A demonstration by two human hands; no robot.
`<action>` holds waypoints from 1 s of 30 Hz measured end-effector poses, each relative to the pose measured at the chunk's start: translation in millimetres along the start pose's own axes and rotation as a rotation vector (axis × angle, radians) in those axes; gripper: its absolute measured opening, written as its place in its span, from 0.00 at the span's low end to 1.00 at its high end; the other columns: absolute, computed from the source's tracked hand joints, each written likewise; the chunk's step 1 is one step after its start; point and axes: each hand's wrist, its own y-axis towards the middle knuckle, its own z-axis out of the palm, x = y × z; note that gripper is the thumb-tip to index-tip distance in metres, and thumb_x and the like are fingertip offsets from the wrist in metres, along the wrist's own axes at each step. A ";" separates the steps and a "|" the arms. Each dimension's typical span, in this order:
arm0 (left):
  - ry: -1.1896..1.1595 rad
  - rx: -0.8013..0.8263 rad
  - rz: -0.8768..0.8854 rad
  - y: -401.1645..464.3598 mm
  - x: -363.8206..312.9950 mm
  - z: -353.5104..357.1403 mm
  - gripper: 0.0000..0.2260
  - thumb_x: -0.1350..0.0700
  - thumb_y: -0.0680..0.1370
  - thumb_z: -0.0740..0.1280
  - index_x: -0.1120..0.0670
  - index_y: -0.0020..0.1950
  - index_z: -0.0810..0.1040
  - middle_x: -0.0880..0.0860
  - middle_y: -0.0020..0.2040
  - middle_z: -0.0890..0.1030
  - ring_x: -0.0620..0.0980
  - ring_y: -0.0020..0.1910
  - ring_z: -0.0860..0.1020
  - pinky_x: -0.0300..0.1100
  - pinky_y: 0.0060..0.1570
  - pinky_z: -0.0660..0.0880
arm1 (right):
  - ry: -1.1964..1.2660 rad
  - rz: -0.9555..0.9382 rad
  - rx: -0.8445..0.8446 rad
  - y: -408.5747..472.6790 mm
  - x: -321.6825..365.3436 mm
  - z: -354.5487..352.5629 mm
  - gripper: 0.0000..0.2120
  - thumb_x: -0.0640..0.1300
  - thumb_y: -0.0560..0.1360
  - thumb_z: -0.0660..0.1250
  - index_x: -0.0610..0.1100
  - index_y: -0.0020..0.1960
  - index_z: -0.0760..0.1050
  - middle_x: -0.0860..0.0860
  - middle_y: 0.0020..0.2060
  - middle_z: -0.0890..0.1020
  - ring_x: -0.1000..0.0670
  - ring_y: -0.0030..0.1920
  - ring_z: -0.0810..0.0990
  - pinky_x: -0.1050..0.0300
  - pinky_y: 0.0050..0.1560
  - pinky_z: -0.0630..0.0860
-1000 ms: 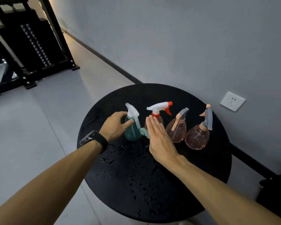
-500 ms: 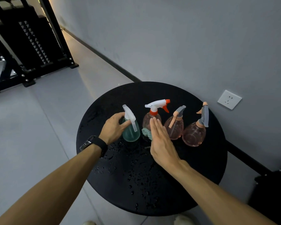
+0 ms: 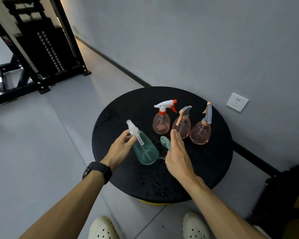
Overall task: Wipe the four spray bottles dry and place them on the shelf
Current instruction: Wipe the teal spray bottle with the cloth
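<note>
My left hand grips the neck of a green spray bottle with a white trigger head, lifted and tilted toward me above the round black table. Three pink bottles stand upright at the back: one with a white and red head, one with a grey and orange head, one at the right. My right hand is flat with fingers straight, just right of the green bottle. A small teal cloth shows by its thumb; whether the hand holds it is unclear.
Water drops lie on the table's near half. A grey wall with a white socket runs behind the table. A black metal rack stands far left on the grey floor. My two pale shoes are below the table edge.
My left hand has lifted the green bottle off the table and tilted it toward me. My right hand stays flat beside it. The camera now looks further down.
</note>
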 end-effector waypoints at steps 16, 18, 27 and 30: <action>-0.365 0.079 -0.160 -24.1 32.0 40.1 0.33 0.27 0.72 0.65 0.41 0.73 0.72 0.44 0.70 0.77 0.46 0.69 0.75 0.55 0.73 0.67 | -0.034 -0.168 0.198 -28.2 22.2 12.1 0.34 0.33 0.79 0.54 0.44 0.79 0.40 0.53 0.78 0.45 0.61 0.75 0.40 0.65 0.74 0.39; -0.430 0.092 -0.196 -17.4 31.2 44.9 0.30 0.31 0.75 0.65 0.46 0.72 0.75 0.46 0.69 0.78 0.47 0.69 0.76 0.52 0.73 0.66 | -0.089 -0.209 0.192 -26.1 25.8 18.7 0.34 0.36 0.80 0.54 0.45 0.78 0.38 0.52 0.79 0.44 0.58 0.76 0.39 0.62 0.75 0.37; -0.618 0.030 -0.278 -12.5 10.5 51.8 0.19 0.47 0.83 0.61 0.59 0.62 0.81 0.54 0.51 0.86 0.47 0.50 0.85 0.38 0.47 0.80 | -0.345 -0.310 0.073 -31.6 27.2 47.3 0.40 0.50 0.69 0.49 0.38 0.78 0.46 0.43 0.78 0.50 0.48 0.78 0.46 0.48 0.75 0.45; -0.720 0.038 -0.334 -11.6 7.2 53.0 0.21 0.46 0.82 0.62 0.61 0.64 0.78 0.58 0.55 0.83 0.53 0.53 0.83 0.45 0.56 0.80 | -0.350 -0.298 0.056 -34.4 21.9 52.8 0.40 0.52 0.71 0.53 0.39 0.79 0.46 0.44 0.78 0.47 0.48 0.78 0.43 0.48 0.77 0.48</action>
